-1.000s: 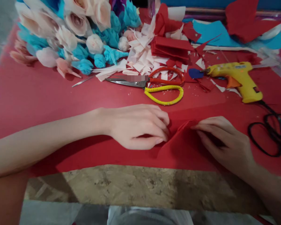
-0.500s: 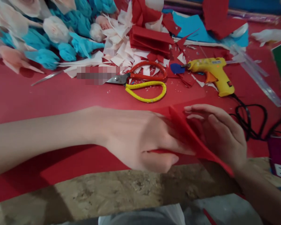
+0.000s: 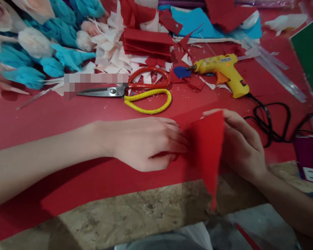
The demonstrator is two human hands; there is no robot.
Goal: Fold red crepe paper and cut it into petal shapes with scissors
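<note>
A sheet of thin red paper (image 3: 211, 146) stands tilted up between my hands, its lower corner hanging past the table edge and blurred. My left hand (image 3: 148, 144) lies low on the red table, its fingers pressed together around the base of the paper; the fingertips are in shadow. Behind the raised sheet, my right hand (image 3: 243, 146) curls with its fingers at the top edge; the thumb is hidden. Beyond my left hand lie scissors (image 3: 148, 101) with one red and one yellow handle.
A yellow hot glue gun (image 3: 219, 71) with a black cord (image 3: 284, 121) lies right of the scissors. Folded red paper (image 3: 147, 43), pale paper scraps (image 3: 114, 52) and blue paper flowers (image 3: 52, 66) are at the back. Clear glue sticks (image 3: 279, 74) lie at right.
The red paper has gone from lying low to standing up between the hands. My right hand has moved behind it, while my left hand swung forward and drew back. The view has shifted right.
</note>
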